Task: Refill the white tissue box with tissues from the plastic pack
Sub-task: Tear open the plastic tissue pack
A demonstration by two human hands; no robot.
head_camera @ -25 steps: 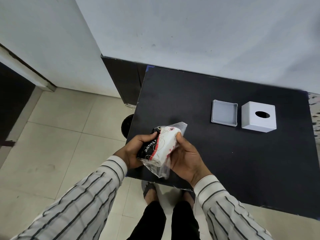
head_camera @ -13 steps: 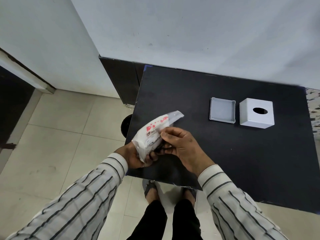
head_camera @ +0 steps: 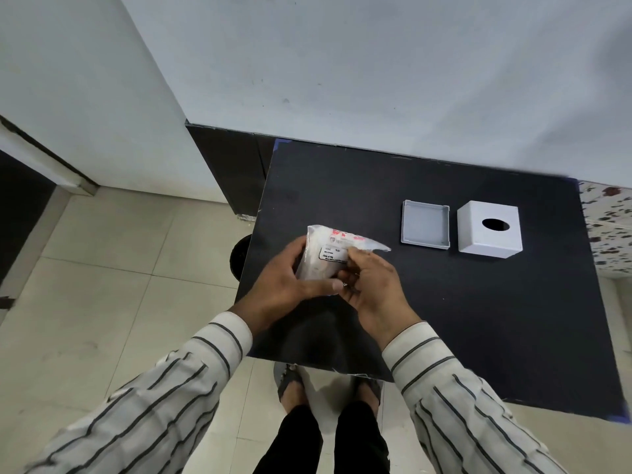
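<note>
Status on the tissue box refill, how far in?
Done: the white tissue box is apart from its base tray; both sit side by side on the black table. In hand: left hand and right hand hold the plastic pack above the table's near-left part; whether it is open is unclear. Left: pull tissues out, load them, close the box.

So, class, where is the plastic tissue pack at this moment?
In the head view the plastic tissue pack is held between the left hand and right hand, above the black table's near-left part.
</note>
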